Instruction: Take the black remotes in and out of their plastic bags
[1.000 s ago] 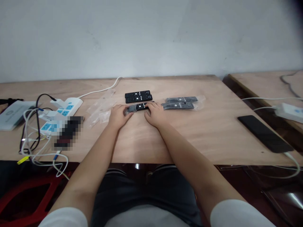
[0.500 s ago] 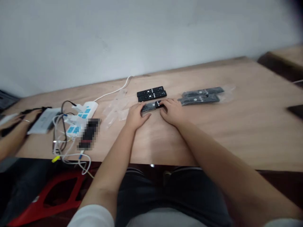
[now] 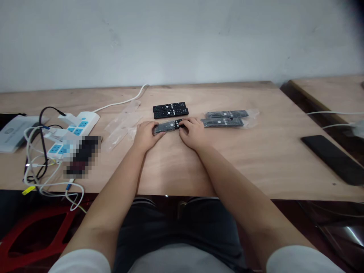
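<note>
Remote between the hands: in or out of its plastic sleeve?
Partly out. The remote is under the cloudy sleeve near the left hand, bare black by the right hand.

The left arm [image 3: 106, 197] enters from 7 o'clock, the right arm [image 3: 236, 185] from 5, both bare below the elbow. The left forearm slants toward 1 o'clock, the right toward 11. Both hands are palm down, near each other but apart. The left hand [image 3: 145, 135] curves its fingers and thumb toward 2 o'clock; the right hand [image 3: 193, 133] bends its fingers toward 10, thumb tucked below them.
</note>
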{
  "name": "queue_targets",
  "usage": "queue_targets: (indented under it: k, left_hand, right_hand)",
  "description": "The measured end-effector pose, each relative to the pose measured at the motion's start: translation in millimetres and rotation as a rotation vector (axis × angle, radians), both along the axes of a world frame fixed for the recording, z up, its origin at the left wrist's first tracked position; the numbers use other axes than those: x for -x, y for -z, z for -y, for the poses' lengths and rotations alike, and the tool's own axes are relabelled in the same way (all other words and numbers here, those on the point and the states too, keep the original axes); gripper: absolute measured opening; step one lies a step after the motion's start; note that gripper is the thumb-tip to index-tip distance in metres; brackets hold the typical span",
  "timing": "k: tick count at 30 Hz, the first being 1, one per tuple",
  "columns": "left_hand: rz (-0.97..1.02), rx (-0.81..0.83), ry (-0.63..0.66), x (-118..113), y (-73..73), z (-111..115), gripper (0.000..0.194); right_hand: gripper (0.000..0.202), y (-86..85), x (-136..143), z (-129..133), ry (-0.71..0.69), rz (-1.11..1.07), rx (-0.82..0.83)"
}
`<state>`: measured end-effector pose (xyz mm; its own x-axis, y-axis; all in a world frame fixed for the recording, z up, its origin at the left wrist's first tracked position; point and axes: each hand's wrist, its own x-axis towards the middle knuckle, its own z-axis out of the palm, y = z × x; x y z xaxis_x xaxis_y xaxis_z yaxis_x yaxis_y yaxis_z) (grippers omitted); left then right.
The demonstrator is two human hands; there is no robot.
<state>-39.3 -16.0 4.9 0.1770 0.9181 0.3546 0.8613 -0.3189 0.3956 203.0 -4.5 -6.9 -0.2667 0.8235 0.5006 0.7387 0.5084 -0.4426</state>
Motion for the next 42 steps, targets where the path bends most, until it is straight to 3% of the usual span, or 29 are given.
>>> queue_targets:
  k: [16,24,32,38,42]
  left_hand:
    - [0.046,-0.020,0.051,-11,-1.9,3,0.035]
    - [0.046,-0.051,0.014,-4,-0.8,6,0.059]
    - [0.033,-0.035,0.058,5,0.2,5,0.041]
    - [0.041,-0.067,0.102,-4,-3.2,10,0.038]
    - [0.050,-0.087,0.122,-8,-2.5,10,0.036]
  right_hand:
    - [0.029,-13.9,5,11,-0.076,-0.059,0.048]
    - [0.031,-7.0,-1,7,-0.012,-0.119,0.075]
    - [0.036,-10.5,1,15,-0.084,-0.175,0.173]
    - [0.042,-10.9,9,25,-0.203,-0.119,0.129]
    - [0.046,-3.9,12,25,-0.194,-0.068,0.104]
